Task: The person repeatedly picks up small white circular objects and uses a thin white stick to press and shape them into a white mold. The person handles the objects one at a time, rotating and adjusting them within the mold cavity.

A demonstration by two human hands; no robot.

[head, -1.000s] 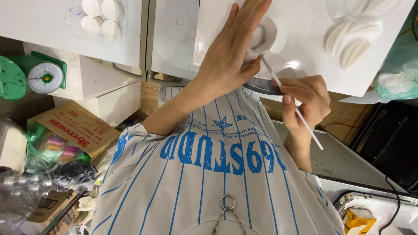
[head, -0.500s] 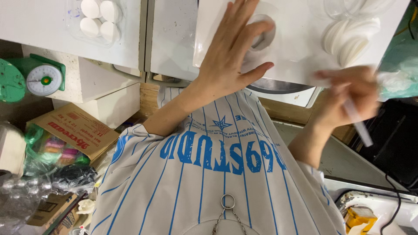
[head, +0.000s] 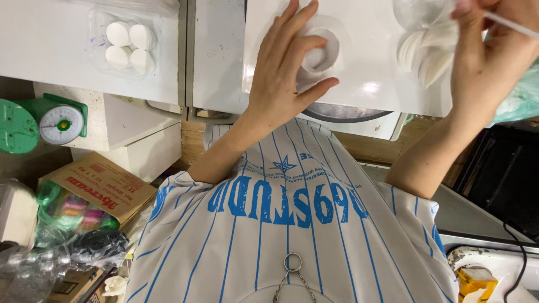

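a white short-sleeved jersey with thin blue pinstripes, large blue lettering and a small blue star; bare forearms, a metal ring on a chain at the neck.

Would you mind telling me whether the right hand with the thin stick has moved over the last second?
Yes. The right hand has swung outward and up, from beside the white ring to the stacked white discs.

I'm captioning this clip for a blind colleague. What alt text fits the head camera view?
Seen from above, the person's left hand rests on a round white piece on a white board, while the right hand holds a thin white stick near a stack of white discs. A clear tray of white rounds and a green scale sit to the left.
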